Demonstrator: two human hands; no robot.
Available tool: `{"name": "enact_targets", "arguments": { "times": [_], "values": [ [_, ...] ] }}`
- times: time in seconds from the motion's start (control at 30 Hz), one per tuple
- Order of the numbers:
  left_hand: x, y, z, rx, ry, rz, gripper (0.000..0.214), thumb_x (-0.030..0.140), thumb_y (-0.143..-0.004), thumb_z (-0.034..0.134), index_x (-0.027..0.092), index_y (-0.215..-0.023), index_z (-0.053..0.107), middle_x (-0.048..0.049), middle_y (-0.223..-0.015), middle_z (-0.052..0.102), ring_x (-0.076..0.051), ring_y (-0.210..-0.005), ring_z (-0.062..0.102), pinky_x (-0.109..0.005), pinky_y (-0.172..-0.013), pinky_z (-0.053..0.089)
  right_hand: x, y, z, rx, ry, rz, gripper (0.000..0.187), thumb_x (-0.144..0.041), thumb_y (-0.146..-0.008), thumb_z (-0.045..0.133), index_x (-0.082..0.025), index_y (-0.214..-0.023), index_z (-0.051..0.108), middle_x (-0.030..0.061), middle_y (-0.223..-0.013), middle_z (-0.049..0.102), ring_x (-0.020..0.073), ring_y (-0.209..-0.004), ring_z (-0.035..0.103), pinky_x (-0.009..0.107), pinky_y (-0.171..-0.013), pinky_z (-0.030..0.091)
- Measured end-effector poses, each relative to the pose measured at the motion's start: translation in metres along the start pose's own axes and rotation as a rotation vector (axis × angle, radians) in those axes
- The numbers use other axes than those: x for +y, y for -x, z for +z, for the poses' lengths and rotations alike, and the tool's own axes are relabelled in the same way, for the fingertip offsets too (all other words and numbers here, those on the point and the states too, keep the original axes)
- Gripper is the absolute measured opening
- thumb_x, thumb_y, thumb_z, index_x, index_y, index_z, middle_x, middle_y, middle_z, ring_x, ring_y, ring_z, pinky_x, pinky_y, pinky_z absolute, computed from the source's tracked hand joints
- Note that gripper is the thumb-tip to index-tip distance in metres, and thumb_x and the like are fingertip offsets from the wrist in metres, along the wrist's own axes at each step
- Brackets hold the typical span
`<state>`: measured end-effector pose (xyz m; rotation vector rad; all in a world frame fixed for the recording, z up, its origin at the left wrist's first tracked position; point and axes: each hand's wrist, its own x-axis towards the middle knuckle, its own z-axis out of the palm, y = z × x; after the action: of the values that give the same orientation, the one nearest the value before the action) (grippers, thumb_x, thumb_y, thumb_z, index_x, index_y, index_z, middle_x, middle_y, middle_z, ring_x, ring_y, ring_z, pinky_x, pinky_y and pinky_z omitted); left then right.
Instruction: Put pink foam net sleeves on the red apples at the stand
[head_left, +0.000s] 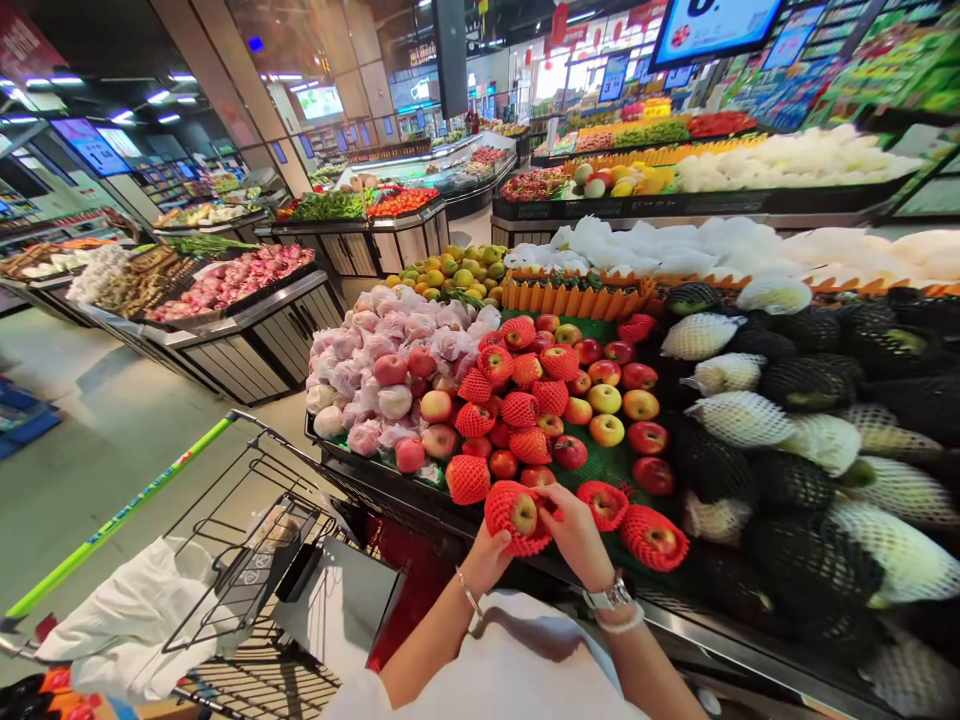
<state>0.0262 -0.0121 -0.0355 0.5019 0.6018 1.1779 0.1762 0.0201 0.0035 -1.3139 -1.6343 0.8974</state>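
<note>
An apple (pixel 524 514) in a red foam net is held over the front edge of the fruit display. My left hand (pixel 486 558) grips it from the lower left, thumb on the front of the net. From the right, my right hand (pixel 576 532) has its fingers closed at the net's edge; the fingertips are partly hidden. Just right of my hands lie two netted apples, one nearer the back (pixel 602 505) and one at the front (pixel 655 538). Beyond them, several more apples, netted and bare, rest on a green mat (pixel 581 470).
A shopping cart (pixel 120 513) stands at the left, with a white cloth (pixel 142 615) over its side and a pale box (pixel 337 600) inside. Wrapped pink fruit (pixel 375 345) is piled left of the apples. Netted fruit in white and black sleeves (pixel 750 418) fills the right.
</note>
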Motion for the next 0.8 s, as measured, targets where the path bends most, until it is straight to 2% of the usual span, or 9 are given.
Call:
{"name": "enact_targets", "arguments": {
  "times": [0.17,0.33,0.43,0.5,0.6,0.63,0.7,0.77,0.8],
  "values": [
    [0.003,-0.003,0.004,0.018,-0.052,0.069,0.078,0.036,-0.05,0.092,0.021,-0.12,0.058,-0.0103,-0.127,0.058,-0.03,-0.123,0.049,-0.049,-0.112,0.027,-0.012,0.001,-0.013,0.124,-0.037,-0.023,0.016,-0.026,-0.085,0.053,-0.019,-0.089,0.067,0.0085,-0.089,0.067,0.0232,-0.084,0.063,0.036,-0.076,0.052],
    [0.01,-0.003,0.006,-0.026,-0.039,0.102,0.075,0.048,-0.058,0.086,0.019,-0.122,0.059,-0.0137,-0.136,0.051,-0.034,-0.128,0.044,-0.05,-0.11,0.03,-0.015,0.002,-0.013,-0.085,-0.145,0.002,0.025,-0.036,-0.089,0.053,-0.018,-0.098,0.068,0.0075,-0.097,0.07,0.0219,-0.089,0.065,0.034,-0.081,0.051],
    [0.012,-0.001,0.001,-0.025,-0.051,0.095,0.072,0.049,-0.059,0.085,0.019,-0.12,0.061,-0.0126,-0.13,0.056,-0.033,-0.127,0.046,-0.05,-0.111,0.029,-0.008,0.002,-0.005,-0.113,-0.203,0.025,0.033,-0.044,-0.092,0.05,-0.017,-0.098,0.069,0.0085,-0.097,0.07,0.0223,-0.088,0.065,0.035,-0.082,0.051],
    [0.012,-0.002,-0.001,0.014,-0.042,0.075,0.069,0.048,-0.059,0.085,0.019,-0.118,0.062,-0.0117,-0.125,0.06,-0.033,-0.123,0.05,-0.052,-0.111,0.029,-0.002,0.003,0.0,-0.043,-0.255,0.007,0.041,-0.048,-0.095,0.042,-0.018,-0.101,0.069,0.0094,-0.102,0.069,0.0229,-0.094,0.064,0.037,-0.088,0.05],
    [0.011,-0.005,0.001,0.056,0.053,0.03,0.068,0.058,-0.062,0.079,0.019,-0.116,0.065,-0.0114,-0.126,0.06,-0.034,-0.126,0.047,-0.053,-0.111,0.029,0.008,0.005,0.005,0.127,-0.395,-0.122,0.055,-0.058,-0.095,0.03,-0.021,-0.125,0.057,0.0112,-0.128,0.057,0.0255,-0.122,0.052,0.043,-0.106,0.039],
    [0.011,-0.006,0.004,0.052,0.091,0.005,0.069,0.063,-0.063,0.076,0.019,-0.115,0.065,-0.0113,-0.128,0.059,-0.035,-0.128,0.045,-0.053,-0.112,0.028,0.011,0.007,0.007,0.131,-0.437,-0.182,0.063,-0.065,-0.092,0.031,-0.021,-0.134,0.049,0.012,-0.136,0.05,0.0273,-0.131,0.044,0.046,-0.111,0.033],
    [0.01,-0.007,0.012,0.033,0.126,-0.044,0.071,0.069,-0.062,0.073,0.02,-0.112,0.067,-0.01,-0.129,0.058,-0.034,-0.132,0.041,-0.05,-0.113,0.028,0.014,0.009,0.012,0.03,-0.48,-0.269,0.093,-0.08,-0.074,0.047,-0.02,-0.144,0.034,0.015,-0.144,0.041,0.0323,-0.138,0.034,0.052,-0.115,0.026],
    [0.009,-0.006,0.021,0.015,0.082,-0.095,0.071,0.066,-0.058,0.077,0.022,-0.112,0.067,-0.0086,-0.128,0.059,-0.034,-0.132,0.04,-0.049,-0.113,0.029,0.017,0.013,0.02,-0.049,-0.48,-0.265,0.118,-0.08,-0.053,0.067,-0.02,-0.146,0.027,0.0178,-0.143,0.041,0.0354,-0.137,0.036,0.054,-0.113,0.028],
    [0.008,-0.005,0.025,0.004,0.037,-0.116,0.071,0.063,-0.057,0.08,0.023,-0.114,0.067,-0.0087,-0.127,0.06,-0.035,-0.131,0.042,-0.05,-0.112,0.03,0.02,0.015,0.025,-0.023,-0.478,-0.239,0.121,-0.074,-0.048,0.075,-0.021,-0.146,0.027,0.0181,-0.141,0.043,0.0355,-0.135,0.039,0.054,-0.112,0.031]
  ]
}}
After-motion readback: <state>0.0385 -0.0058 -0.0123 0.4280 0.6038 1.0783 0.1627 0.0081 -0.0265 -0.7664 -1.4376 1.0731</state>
